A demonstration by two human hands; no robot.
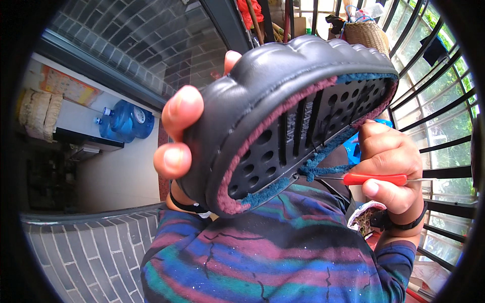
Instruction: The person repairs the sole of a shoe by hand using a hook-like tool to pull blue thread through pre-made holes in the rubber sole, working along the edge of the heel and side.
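Observation:
A black puffy shoe (222,116) is tilted in front of my chest with its sole towards me. Plum and blue fuzzy yarn (273,192) runs along the rim of the perforated sole (303,136). My left hand (183,111) grips one end of the shoe, its fingertips pressed on the black upper. At the sole's lower edge, my right hand (391,156) is closed round a red-handled awl (376,179). The awl's thin metal shaft reaches the rim beside a bunched loop of blue yarn (316,166); its very tip is hard to make out. A blue strand leads towards my right fingers.
Black metal bars (444,149) stand at the right, with greenery beyond. A woven basket (361,38) is at the upper right. Large blue water bottles (129,121) lie on a ledge at the left, near a dark-framed window (151,45). Grey brick (96,252) lines the lower left.

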